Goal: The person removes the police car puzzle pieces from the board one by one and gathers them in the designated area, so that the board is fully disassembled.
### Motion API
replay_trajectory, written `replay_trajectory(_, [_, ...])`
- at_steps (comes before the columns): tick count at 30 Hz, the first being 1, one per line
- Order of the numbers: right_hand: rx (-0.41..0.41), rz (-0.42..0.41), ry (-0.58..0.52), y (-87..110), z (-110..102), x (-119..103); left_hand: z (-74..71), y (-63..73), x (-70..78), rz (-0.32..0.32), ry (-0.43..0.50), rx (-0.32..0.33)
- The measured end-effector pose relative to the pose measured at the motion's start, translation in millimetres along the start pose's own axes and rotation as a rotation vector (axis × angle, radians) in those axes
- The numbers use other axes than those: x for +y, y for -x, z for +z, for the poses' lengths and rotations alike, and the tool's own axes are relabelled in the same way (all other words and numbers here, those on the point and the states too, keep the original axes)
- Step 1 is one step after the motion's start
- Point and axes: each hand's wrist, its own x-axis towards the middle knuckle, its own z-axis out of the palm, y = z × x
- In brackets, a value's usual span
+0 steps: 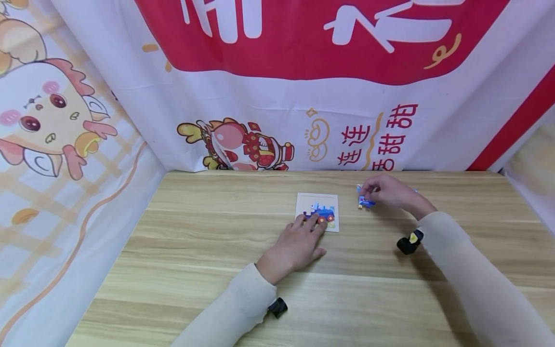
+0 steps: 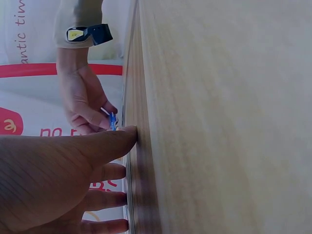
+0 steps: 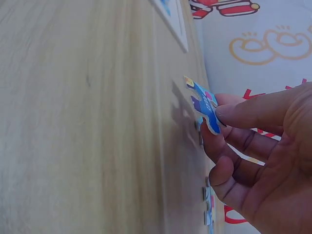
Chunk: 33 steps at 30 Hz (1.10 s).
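My right hand [image 1: 386, 192] pinches a jigsaw piece [image 3: 205, 108] between thumb and fingers. This piece is blue with touches of yellow and pink, and it is tilted a little above the table. My left hand [image 1: 297, 246] lies with spread fingers over the lower edge of a white-framed puzzle board [image 1: 303, 201]. On the board, a partly assembled picture [image 1: 322, 212] shows a blue vehicle with red and yellow wheels; the left fingertips cover its lower left part. In the left wrist view, the left fingers [image 2: 105, 199] are extended and hold nothing.
More loose jigsaw pieces [image 3: 208, 209] lie on the wooden table [image 1: 208, 241] near the right hand, largely hidden by it in the head view. A printed cloth [image 1: 269, 101] hangs along the table's back edge, and another patterned cloth [image 1: 99, 193] hangs at the left.
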Motion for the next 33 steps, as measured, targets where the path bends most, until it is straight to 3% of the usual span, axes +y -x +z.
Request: replay_trajectory(33, [0.018,0.015,0.065,-2.7,7.6,5.0,-1.1,-0.3,-1.0,-0.001,0.002,-0.015])
